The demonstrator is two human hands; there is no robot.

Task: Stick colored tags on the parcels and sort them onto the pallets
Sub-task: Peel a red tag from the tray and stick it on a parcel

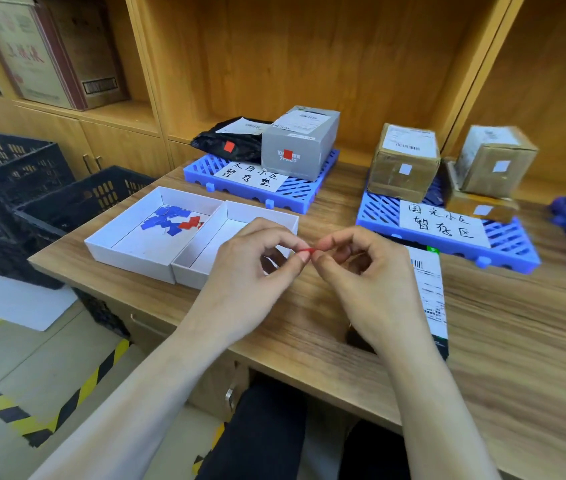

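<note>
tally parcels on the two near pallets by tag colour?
Red tags, left pallet: 2, the black bag and the grey box.
White tags, middle pallet: 3, all brown boxes.
Total: 5.
Not counted: the parcel lying under the right hand, no tag showing; both hands pinch a red tag.

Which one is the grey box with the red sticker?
Find the left blue pallet at the back of the wooden table, the one with a handwritten paper sign. The grey box stands on its right side beside a black bag. It alone is grey and stiff; the other boxes are brown with white tags.
</note>
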